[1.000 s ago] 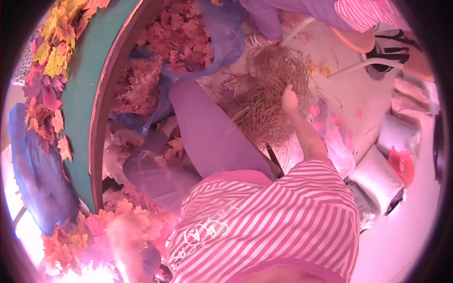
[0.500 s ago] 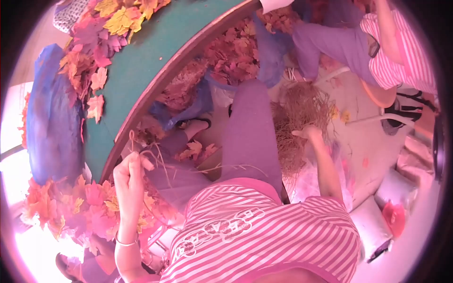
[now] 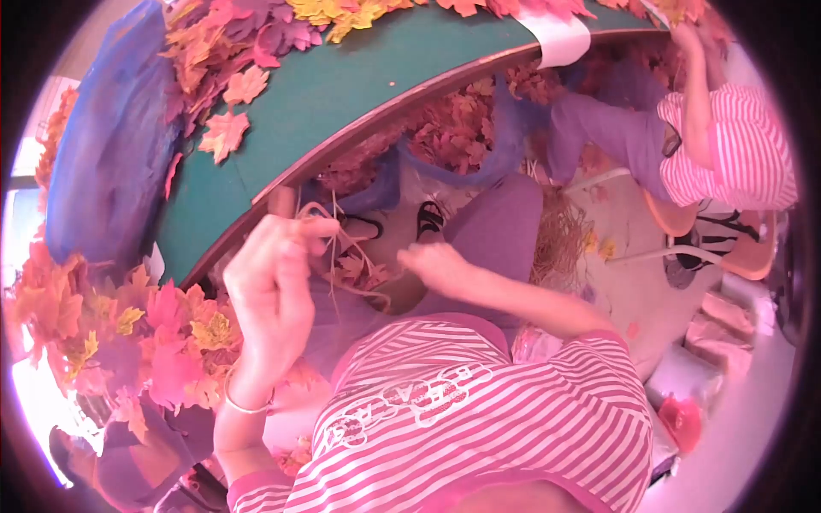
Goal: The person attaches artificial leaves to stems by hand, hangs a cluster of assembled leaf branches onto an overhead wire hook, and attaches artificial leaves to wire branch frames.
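My left hand (image 3: 275, 286), with a bracelet at the wrist, is raised near the table's edge. Its fingers pinch a few thin brown twig-like strands (image 3: 352, 248) that loop and dangle to the right. My right hand (image 3: 434, 267) is in front of my lap, a short way right of the strands. Its fingers are curled together; whether anything is between them is too blurred to make out. A heap of similar brown strands (image 3: 560, 248) lies beyond my right forearm, beside my leg.
A green curved table (image 3: 316, 111) carries orange, red and yellow artificial leaves (image 3: 227, 132). Blue bags (image 3: 111, 145) stand at the left and under the table, the latter full of leaves (image 3: 453, 128). At the right a co-worker (image 3: 727, 145) in a striped shirt sits by the table.
My right hand has left the heap of strands and moved left towards my left hand. My left hand has risen, still pinching the strands. The view has shifted, showing more of the table.
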